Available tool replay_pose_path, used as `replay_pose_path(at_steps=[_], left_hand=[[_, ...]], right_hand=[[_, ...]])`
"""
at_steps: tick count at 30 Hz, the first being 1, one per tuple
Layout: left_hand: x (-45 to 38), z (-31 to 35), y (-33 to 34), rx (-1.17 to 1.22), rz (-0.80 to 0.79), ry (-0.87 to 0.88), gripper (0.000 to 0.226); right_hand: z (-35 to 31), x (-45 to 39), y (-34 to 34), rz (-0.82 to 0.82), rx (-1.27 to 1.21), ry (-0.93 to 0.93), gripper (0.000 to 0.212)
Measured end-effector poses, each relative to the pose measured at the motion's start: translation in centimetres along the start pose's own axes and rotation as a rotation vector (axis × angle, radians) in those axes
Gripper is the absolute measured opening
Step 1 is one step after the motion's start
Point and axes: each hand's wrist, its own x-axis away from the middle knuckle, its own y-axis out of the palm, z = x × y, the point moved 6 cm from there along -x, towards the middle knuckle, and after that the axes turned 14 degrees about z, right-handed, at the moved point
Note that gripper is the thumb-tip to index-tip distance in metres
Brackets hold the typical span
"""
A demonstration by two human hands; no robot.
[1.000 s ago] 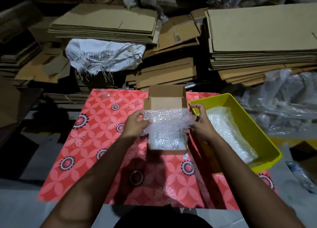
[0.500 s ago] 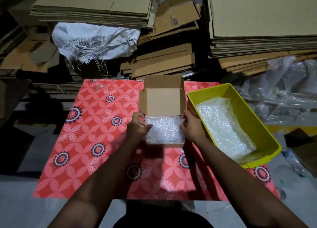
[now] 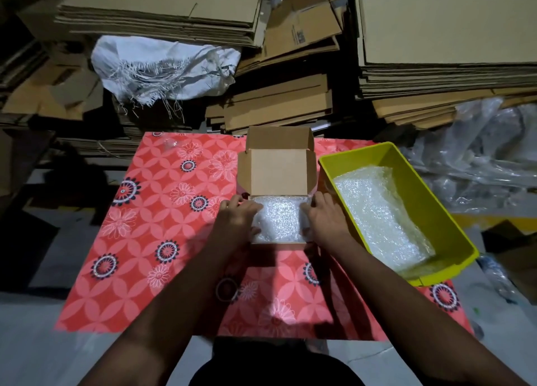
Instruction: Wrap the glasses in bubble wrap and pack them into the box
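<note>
Small cardboard box (image 3: 280, 179) sits open on the table (image 3: 151, 240), lid flap standing up at its far side. I use it as my landmark. Inside the box lies a bubble-wrapped bundle (image 3: 279, 222), filling the near half; I can't make out the glass through the wrap. My left hand (image 3: 236, 221) rests at the box's left edge, fingers lying over the bundle's left side, fairly flat. My right hand (image 3: 325, 215) is at the box's right edge, fingers bent down onto the bundle's right side. Whether either hand actually grips it, I cannot tell. Just right of the box, a yellow plastic bin (image 3: 430, 199) holds loose bubble wrap (image 3: 377, 211). Beyond the box: stacked flattened cardboard (image 3: 290, 106) and a frayed white sack (image 3: 162, 65).
</note>
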Motion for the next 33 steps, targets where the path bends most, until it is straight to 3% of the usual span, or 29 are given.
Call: replay_pose_path(at_steps=[6,10,14,16,22,26,30,33], left_hand=[[-0.8,-0.6,1.1,-0.215,-0.148,-0.014,0.090],[-1.5,-0.6,2.1,-0.250,-0.307,-0.005,0.106],[-1.9,-1.0,2.6,-0.173,-0.499,-0.136,0.107],[-1.9,-0.8,2.4,-0.152,-0.474,-0.143,0.098],[-0.4,0.3,2.3,-0.217,-0.129,-0.041,0.055],[0.1,0.2,1.9,-0.069,-0.128,-0.160,0.070],[0.1,-0.5,0.8,0.156,-0.221,-0.322,0.094],[0.0,-1.9,0.4,0.137,-0.161,-0.250,0.075]], right_hand=[[0.3,-0.7,0.7,-0.114,0.020,-0.009,0.066],[-0.1,-1.1,0.4,-0.145,0.031,-0.005,0.052],[0.0,-1.1,0.3,-0.105,0.019,0.033,0.040],[0.4,-1.2,0.1,-0.082,0.024,0.061,0.036],[-0.1,-1.7,-0.3,-0.252,0.027,0.022,0.041],[0.6,-1.3,-1.1,-0.059,-0.023,0.094,0.027],[0.1,-0.4,-0.4,-0.047,-0.062,0.165,0.025],[0.2,-0.8,0.2,-0.102,-0.079,0.163,0.029]])
